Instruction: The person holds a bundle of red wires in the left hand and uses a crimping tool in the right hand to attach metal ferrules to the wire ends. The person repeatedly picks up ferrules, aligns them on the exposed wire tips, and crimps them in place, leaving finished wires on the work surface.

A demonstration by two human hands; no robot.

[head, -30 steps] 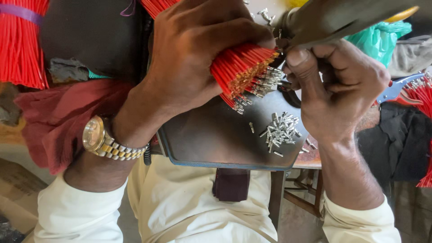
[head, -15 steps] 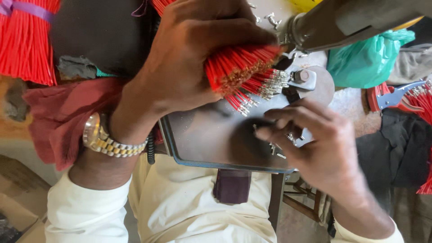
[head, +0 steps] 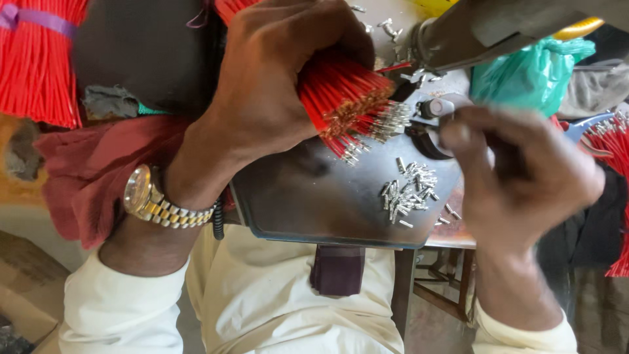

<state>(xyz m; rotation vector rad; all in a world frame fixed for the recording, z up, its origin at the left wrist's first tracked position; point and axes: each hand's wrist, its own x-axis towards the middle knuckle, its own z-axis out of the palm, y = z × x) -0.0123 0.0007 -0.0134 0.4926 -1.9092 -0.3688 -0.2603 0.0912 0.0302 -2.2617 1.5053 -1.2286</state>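
We grip one thick bundle of red wires (head: 337, 92) in our left hand (head: 275, 85), fingers clenched around it so the stripped ends, many already capped with small metal terminals, fan out toward the press tool (head: 458, 33) at the top of the view. The wires in this bundle are too many and too tightly packed for us to count. Our right hand (head: 517, 177) is blurred, hovering just beside the tool's base and the wire tips; its fingers curl inward as if pinching something small, but we cannot tell whether it holds anything.

Below the wire ends lies one dark metal tray (head: 308, 203), resting across our lap. On it sits one loose heap of small silver terminals (head: 409, 190), roughly two dozen, though they overlap too much for an exact count, with a few strays near the tray's right edge.

We wear one gold-and-silver wristwatch (head: 154, 200) on the left wrist, and both sleeves are cream-coloured. At far left hangs a second bundle of red wires tied with one purple band (head: 39, 19). A third red bunch (head: 612, 151) shows at the right edge. One green plastic bag (head: 524, 72) sits behind our right hand, and one dark red cloth (head: 85, 177) lies under our left forearm.
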